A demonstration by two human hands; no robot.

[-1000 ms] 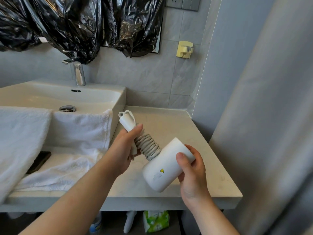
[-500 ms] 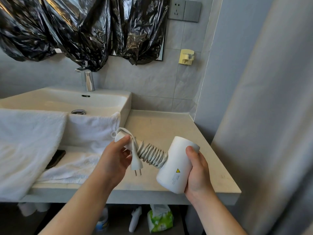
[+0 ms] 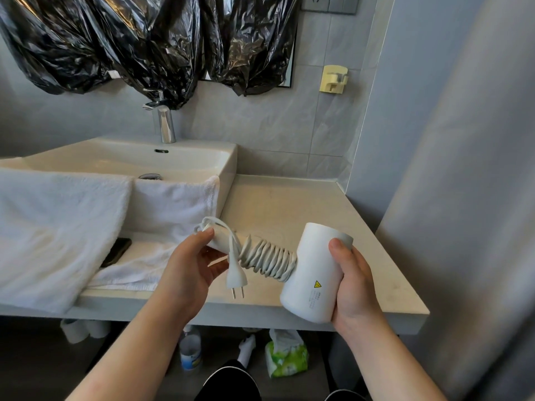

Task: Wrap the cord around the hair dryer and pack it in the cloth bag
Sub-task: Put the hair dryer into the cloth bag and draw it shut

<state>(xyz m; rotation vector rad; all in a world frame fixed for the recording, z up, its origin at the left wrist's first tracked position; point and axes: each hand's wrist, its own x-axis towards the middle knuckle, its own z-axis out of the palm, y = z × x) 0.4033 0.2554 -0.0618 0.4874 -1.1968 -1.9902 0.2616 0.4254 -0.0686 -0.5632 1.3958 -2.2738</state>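
I hold a white hair dryer point(image 3: 314, 273) above the counter's front edge. My right hand point(image 3: 354, 287) grips its round barrel. The white cord point(image 3: 267, 260) is coiled in several tight turns around the handle. My left hand point(image 3: 188, 270) grips the handle's free end. The cord's last stretch loops over that end, and the plug point(image 3: 236, 277) dangles with its prongs pointing down. No cloth bag is in view.
A beige counter point(image 3: 289, 209) runs to the wall on the right. A white sink point(image 3: 130, 157) with a chrome tap point(image 3: 165, 120) stands at left, white towels point(image 3: 58, 224) draped over its front. A dark phone point(image 3: 117, 251) lies between the towels. Bottles and a green pack sit under the counter.
The dryer has turned so its handle lies level, pointing left. The plug has come free of my left hand and now hangs down. Both hands have risen slightly.
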